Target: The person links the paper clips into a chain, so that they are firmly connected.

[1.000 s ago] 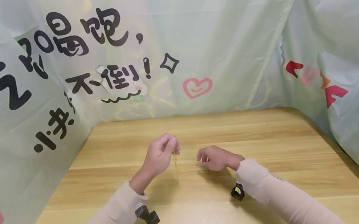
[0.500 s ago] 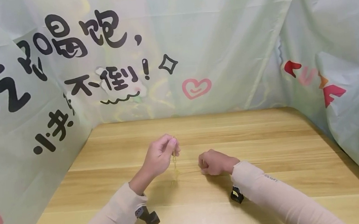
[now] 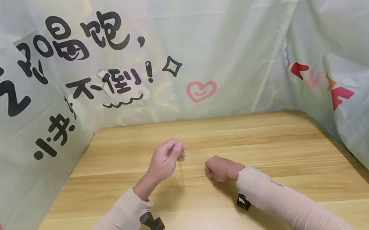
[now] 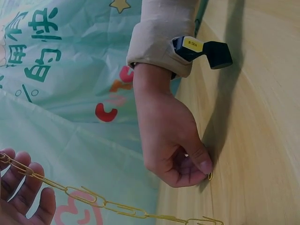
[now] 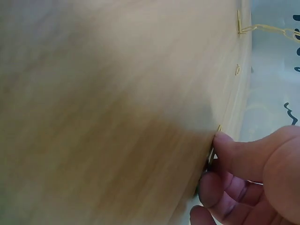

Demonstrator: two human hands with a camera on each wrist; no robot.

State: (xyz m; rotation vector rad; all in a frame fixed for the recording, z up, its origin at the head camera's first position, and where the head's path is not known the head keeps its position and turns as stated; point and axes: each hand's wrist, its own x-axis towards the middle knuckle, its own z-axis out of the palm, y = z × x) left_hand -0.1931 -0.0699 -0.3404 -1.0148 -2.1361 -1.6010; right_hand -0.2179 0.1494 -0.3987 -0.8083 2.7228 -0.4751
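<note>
My left hand pinches the upper end of a chain of linked yellow paper clips. The chain hangs down, its lower end close to the tabletop. To its right, low over the wood, my right hand has its fingers curled in. Between that thumb and finger a single yellow paper clip is pinched, its tip poking out. The same clip's end shows at the thumb in the right wrist view; the rest is behind the fingers.
Another small yellow paper clip lies on the wooden table, between the right hand and the chain's lower end. Printed curtains enclose the table at the back and sides. Each sleeve carries a black wrist camera.
My right hand's fingers have drawn in from a looser curl, and its forearm has shifted slightly left and down. The left hand with the chain stays nearly still.
</note>
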